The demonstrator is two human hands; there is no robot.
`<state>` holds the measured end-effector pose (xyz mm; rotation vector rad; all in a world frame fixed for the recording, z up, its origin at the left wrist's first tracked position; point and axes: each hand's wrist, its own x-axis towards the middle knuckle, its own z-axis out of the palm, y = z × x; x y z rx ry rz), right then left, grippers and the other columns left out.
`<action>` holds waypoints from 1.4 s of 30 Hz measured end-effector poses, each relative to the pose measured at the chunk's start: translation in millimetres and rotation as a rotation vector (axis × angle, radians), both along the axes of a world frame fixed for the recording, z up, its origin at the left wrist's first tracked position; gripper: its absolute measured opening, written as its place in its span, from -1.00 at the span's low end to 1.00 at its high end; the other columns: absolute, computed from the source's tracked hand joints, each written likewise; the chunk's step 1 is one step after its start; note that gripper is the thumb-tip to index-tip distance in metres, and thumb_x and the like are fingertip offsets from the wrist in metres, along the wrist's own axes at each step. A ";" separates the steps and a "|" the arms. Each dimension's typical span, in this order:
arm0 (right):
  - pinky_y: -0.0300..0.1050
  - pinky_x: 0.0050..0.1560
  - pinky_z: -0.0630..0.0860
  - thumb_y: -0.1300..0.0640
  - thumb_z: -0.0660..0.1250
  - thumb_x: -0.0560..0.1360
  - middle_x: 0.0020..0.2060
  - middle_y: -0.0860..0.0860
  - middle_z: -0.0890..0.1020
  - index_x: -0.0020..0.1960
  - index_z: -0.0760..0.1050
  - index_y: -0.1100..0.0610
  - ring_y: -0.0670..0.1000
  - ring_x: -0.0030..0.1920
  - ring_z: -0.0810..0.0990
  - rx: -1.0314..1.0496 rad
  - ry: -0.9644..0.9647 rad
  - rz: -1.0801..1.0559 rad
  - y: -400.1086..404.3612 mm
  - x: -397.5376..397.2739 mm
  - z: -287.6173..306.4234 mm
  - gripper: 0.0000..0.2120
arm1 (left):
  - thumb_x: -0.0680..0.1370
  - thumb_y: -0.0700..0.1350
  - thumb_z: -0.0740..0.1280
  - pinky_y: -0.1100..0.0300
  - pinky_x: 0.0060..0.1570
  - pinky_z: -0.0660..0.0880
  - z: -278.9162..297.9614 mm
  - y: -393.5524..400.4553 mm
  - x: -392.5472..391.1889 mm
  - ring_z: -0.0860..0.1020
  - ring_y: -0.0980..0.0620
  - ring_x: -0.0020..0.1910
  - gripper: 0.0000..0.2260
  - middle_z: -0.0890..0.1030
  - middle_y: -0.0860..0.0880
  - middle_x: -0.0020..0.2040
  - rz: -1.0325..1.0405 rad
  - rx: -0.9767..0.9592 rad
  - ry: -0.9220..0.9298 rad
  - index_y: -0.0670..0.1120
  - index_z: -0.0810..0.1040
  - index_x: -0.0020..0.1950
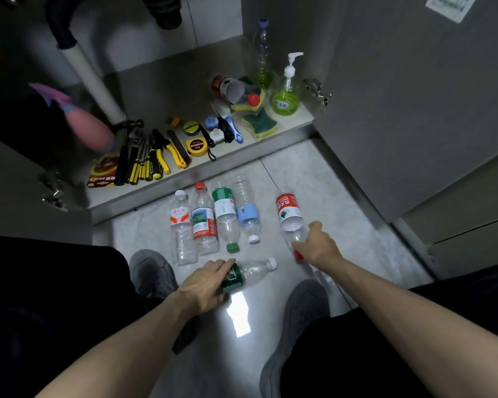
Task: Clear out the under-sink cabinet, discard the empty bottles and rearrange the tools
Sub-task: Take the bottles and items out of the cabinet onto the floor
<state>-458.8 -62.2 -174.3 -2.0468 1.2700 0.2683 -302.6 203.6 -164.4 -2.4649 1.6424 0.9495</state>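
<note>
At the far left, inside the open under-sink cabinet (167, 81), a pink spray bottle (89, 124) leans beside a white drain pipe (92, 79). On the cabinet floor near its front edge lie a red and yellow packet (102, 172), then a row of black-and-yellow hand tools (147, 159), a yellow tape measure (197, 146) and a blue-handled brush (233, 129).

On the pale floor tiles (342, 202) just in front of the cabinet, four empty plastic bottles lie side by side: a white-capped one with an orange label (181, 225), a red-capped one (203, 219), a green-labelled one (226, 216) with its cap toward the person, and a blue-banded one (246, 211).

Nearer the person, the left hand (206, 285) rests on a dark-green-labelled bottle (247, 274) lying crosswise, fingers curled over its labelled end in a grip; its white cap points right. A grey shoe (151, 271) sits just left of that hand.

Further right in the cabinet are green and yellow sponges (259, 122), a tipped red-capped container (236, 90), a tall clear bottle with green liquid (262, 53) and a pump dispenser (288, 90).

The right hand (316, 245) grips the neck end of a red-labelled bottle (289, 211) lying on the tiles, apart from the row, its base pointing toward the cabinet. The other grey shoe (299, 326) is near that forearm. The grey cabinet door (414, 96) stands open at the right.
</note>
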 end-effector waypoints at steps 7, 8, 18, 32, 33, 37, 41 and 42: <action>-0.07 -0.06 0.38 0.06 0.41 0.45 0.16 0.19 0.58 0.32 0.25 0.17 0.27 0.11 0.59 0.061 0.044 -0.008 12.2 29.8 -21.3 -0.45 | 0.48 -0.02 0.35 0.10 0.37 0.34 -12.0 -10.8 2.9 0.38 -0.09 0.38 -0.22 0.32 -0.05 0.48 0.111 0.063 -0.038 -0.02 0.05 0.62; -0.07 -0.05 0.39 0.08 0.40 0.44 0.17 0.19 0.57 0.34 0.25 0.16 0.26 0.10 0.59 0.071 0.050 -0.006 10.7 33.1 -22.0 -0.44 | 0.48 -0.02 0.36 0.12 0.37 0.33 -13.1 -10.7 4.1 0.38 -0.08 0.39 -0.23 0.32 -0.03 0.48 0.115 0.065 -0.030 -0.02 0.07 0.62; 0.08 0.17 0.55 0.09 0.35 0.51 0.21 0.18 0.53 0.30 0.42 0.21 0.22 0.17 0.56 -0.038 -0.029 0.009 17.9 85.6 8.4 -0.59 | 0.48 -0.05 0.36 0.14 0.36 0.36 10.2 -14.4 31.9 0.39 -0.05 0.41 -0.38 0.38 0.03 0.45 0.261 -0.047 0.024 0.05 0.27 0.53; 0.02 0.30 0.48 0.16 0.34 0.52 0.29 0.11 0.57 0.37 0.47 0.12 0.14 0.27 0.55 -0.213 -0.304 0.277 -47.2 232.5 114.6 -0.58 | 0.59 -0.04 0.31 0.09 -0.05 0.62 80.0 -77.3 139.1 0.59 0.12 -0.09 -0.89 0.63 0.10 -0.04 0.597 -0.328 0.042 0.06 0.60 0.09; 0.05 0.29 0.49 0.15 0.34 0.52 0.29 0.10 0.57 0.37 0.47 0.12 0.14 0.26 0.55 -0.252 -0.303 0.289 -57.0 241.9 121.7 -0.59 | 0.59 -0.04 0.32 0.08 -0.05 0.62 84.6 -84.4 150.5 0.60 0.11 -0.09 -0.89 0.62 0.10 -0.04 0.605 -0.356 0.029 0.05 0.59 0.10; 0.12 0.15 0.56 0.17 0.32 0.50 0.14 0.12 0.56 0.22 0.50 0.14 0.18 0.14 0.56 -0.377 -0.306 0.278 -94.9 274.5 136.2 -0.70 | 0.59 -0.03 0.31 0.16 -0.09 0.56 101.1 -110.7 197.7 0.61 0.04 -0.06 -0.85 0.65 0.05 0.02 0.673 -0.405 -0.087 0.05 0.59 0.14; 0.14 0.23 0.49 0.15 0.36 0.50 0.27 0.17 0.47 0.34 0.44 0.16 0.22 0.28 0.45 -0.503 -0.300 0.177 -121.2 304.6 130.8 -0.58 | 0.55 -0.06 0.31 0.12 -0.04 0.51 107.8 -129.2 240.3 0.59 -0.08 0.06 -0.81 0.67 -0.01 0.06 0.737 -0.391 -0.194 0.03 0.59 0.14; 0.14 0.23 0.47 0.13 0.36 0.50 0.29 0.17 0.47 0.36 0.43 0.16 0.23 0.30 0.44 -0.499 -0.284 0.166 -124.1 311.5 127.6 -0.55 | 0.54 -0.06 0.30 0.09 0.02 0.53 106.9 -132.4 248.5 0.59 -0.09 0.10 -0.78 0.66 -0.01 0.10 0.762 -0.397 -0.197 0.02 0.58 0.17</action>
